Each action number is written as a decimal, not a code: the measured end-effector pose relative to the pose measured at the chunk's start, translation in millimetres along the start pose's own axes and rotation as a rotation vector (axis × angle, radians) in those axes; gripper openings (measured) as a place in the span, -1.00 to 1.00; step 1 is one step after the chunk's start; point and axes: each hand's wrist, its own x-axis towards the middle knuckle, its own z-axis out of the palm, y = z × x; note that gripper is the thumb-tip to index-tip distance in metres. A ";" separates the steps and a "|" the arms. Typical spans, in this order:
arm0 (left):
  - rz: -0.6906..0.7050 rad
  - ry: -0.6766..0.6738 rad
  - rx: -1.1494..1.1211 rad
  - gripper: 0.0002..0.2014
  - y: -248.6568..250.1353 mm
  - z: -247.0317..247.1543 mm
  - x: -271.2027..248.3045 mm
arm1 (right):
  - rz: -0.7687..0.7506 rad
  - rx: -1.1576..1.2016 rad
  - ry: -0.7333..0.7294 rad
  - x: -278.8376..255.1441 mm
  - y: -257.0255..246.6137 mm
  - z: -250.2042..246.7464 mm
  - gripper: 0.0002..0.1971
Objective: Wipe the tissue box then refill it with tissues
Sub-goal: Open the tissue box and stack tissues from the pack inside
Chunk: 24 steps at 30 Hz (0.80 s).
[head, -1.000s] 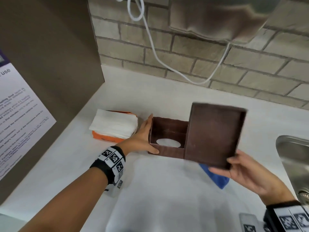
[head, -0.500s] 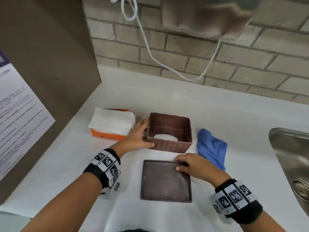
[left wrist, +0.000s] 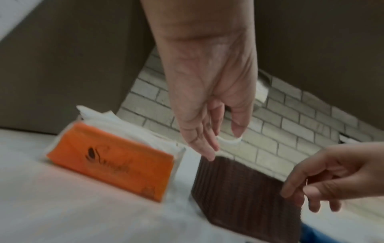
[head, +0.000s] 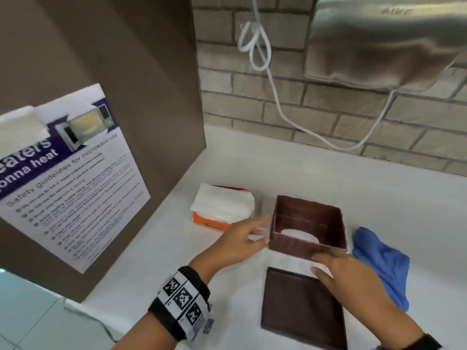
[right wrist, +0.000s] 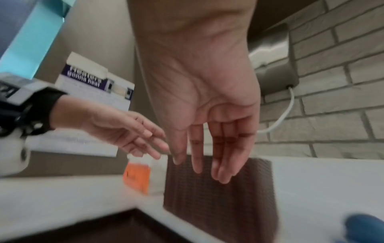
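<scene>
Our left hand point(head: 237, 242) hovers slack-fingered and empty just left of the upturned brown tissue box point(head: 307, 227); our right hand point(head: 351, 276), fingers straight, reaches its near wall, contact unclear; the orange tissue pack point(head: 222, 207) lies further left; the lid point(head: 300, 309) lies before the box.

Left hand point(head: 237, 242): fingers straight, loosely spread, holding nothing; black-and-white marker band on wrist. Right hand point(head: 346, 274): palm down, fingers extended, nothing gripped.

Brown tissue box point(head: 307, 245) inverted, base panel point(head: 302, 308) off, tissues point(head: 222, 207) beside
</scene>
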 end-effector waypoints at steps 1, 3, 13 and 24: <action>0.021 0.069 -0.023 -0.53 -2.2 -12.2 -2.6 | -0.016 0.054 0.022 4.3 -10.2 -12.8 -0.69; 0.033 0.252 -0.028 -0.68 -6.3 -38.8 -3.4 | -0.080 0.210 0.038 21.0 -36.9 -37.5 -0.72; -0.084 0.218 0.620 -0.60 -58.2 -88.7 39.1 | -0.164 -0.014 -0.200 172.3 -135.7 -25.3 -0.47; -0.352 -0.122 0.737 -0.36 -45.9 -120.0 57.5 | -0.034 -0.023 -0.337 191.6 -134.5 -18.0 -0.37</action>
